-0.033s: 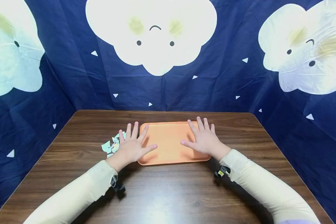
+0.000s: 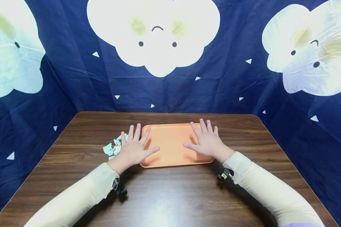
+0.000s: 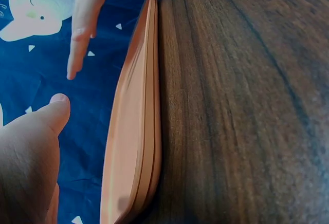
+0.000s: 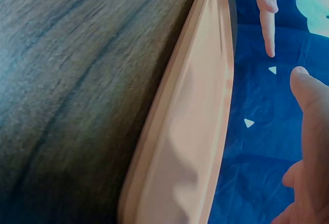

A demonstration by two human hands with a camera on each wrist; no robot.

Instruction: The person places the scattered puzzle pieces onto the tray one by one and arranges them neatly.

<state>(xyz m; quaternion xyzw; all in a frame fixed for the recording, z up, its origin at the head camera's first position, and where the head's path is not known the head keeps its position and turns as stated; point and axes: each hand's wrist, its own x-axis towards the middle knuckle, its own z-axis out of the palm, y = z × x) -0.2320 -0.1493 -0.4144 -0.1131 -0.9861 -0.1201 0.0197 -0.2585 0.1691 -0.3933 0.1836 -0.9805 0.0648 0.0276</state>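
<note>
An orange tray (image 2: 170, 145) lies on the wooden table, its raised rim showing in both wrist views. Over its left end my left hand (image 2: 133, 149) hovers palm down, fingers spread, holding nothing. My right hand (image 2: 208, 142) hovers likewise over the right end, thumb pointing inward. In the left wrist view, a gap shows between the left thumb (image 3: 56, 112) and the tray (image 3: 131, 126). The right wrist view shows the right hand (image 4: 316, 131) apart from the tray (image 4: 190, 116) too. Several pale blue-green flat pieces (image 2: 108, 149) lie left of the tray, partly hidden by my left hand.
The dark wood table (image 2: 170, 195) carries the tray and the pieces. A navy cloth (image 2: 164, 91) with white clouds and small triangles hangs behind and at both sides. Small black devices are strapped at both wrists.
</note>
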